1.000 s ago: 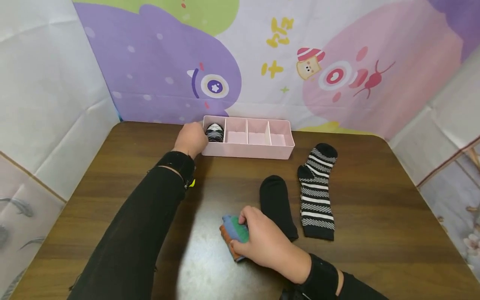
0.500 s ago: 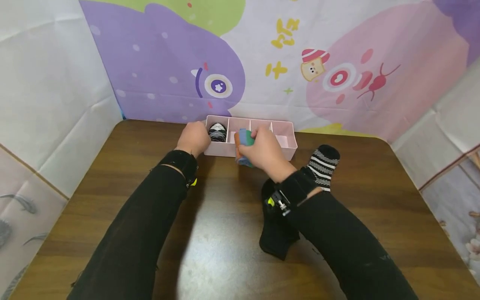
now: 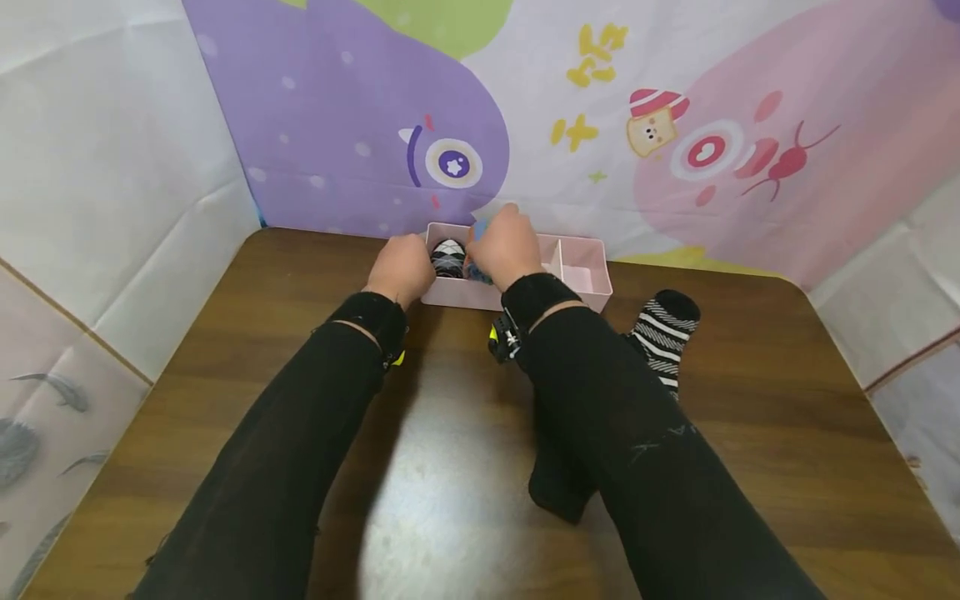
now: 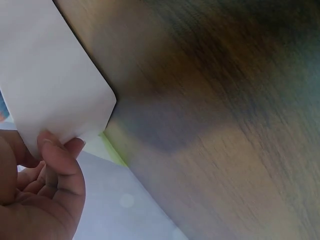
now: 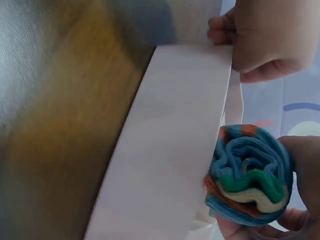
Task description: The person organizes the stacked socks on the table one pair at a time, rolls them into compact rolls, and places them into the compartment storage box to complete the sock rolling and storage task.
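Rolled sock (image 5: 250, 175) between curled right fingers (image 5: 293, 219)

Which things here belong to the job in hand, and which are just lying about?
In the job:
box, gripped by the left hand
colourful sock, rolled, held by the right hand
argyle sock, in the box

Lying about, perhaps for later:
black sock
striped sock

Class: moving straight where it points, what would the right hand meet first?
Likely the backdrop behind the box, though the rolled sock in the right hand might catch the box first; depth is unclear.
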`<state>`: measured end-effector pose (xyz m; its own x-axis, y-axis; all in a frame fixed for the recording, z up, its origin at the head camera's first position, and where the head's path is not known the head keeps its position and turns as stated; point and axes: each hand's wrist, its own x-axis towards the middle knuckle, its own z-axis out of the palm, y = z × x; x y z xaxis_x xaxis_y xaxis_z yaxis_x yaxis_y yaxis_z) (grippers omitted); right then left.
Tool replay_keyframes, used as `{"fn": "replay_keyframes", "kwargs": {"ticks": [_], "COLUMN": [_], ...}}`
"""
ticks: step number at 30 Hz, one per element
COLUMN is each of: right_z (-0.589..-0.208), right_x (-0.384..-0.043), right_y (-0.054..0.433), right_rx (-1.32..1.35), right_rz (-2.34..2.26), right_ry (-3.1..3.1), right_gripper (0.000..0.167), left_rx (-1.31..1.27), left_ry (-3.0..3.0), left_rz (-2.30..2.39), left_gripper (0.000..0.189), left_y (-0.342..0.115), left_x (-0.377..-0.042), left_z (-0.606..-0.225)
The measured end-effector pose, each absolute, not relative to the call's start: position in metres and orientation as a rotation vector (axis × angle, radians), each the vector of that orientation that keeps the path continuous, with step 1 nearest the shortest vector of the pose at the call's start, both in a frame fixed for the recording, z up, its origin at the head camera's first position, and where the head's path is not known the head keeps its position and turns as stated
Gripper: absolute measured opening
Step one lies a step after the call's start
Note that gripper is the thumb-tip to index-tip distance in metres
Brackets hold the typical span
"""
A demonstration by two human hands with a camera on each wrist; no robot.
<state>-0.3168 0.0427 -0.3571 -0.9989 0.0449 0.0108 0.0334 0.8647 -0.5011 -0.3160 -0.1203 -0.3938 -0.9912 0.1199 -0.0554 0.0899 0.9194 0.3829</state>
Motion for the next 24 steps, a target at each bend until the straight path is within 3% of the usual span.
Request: {"fn": "replay_keyframes", "kwargs": {"ticks": [10,15,24], "right_z": [-0.378,-0.388,-0.399], "right_x": [-0.327,-0.329,-0.321], "right_y": [0.040,0.046,0.051], "right_rx": [-0.001,-0.024,0.046], "right_rz": [0.489,0.429,0.370], "right_ry": [-3.098,-3.113,-3.151], "right_gripper": [0.036,0.037,0.021], "left_rx": [0.207,0.218,0.273], "left_ry": [3.023,2.997,2.964], "left_rz": [0.572,0.568,0.582], "left_gripper": [0.022,0.022,0.019], "left_y": [-0.110,-0.100,-0.099], "left_x": [-0.312,-0.310,-0.314], "left_z": [-0.390,-0.389,-0.391]}}
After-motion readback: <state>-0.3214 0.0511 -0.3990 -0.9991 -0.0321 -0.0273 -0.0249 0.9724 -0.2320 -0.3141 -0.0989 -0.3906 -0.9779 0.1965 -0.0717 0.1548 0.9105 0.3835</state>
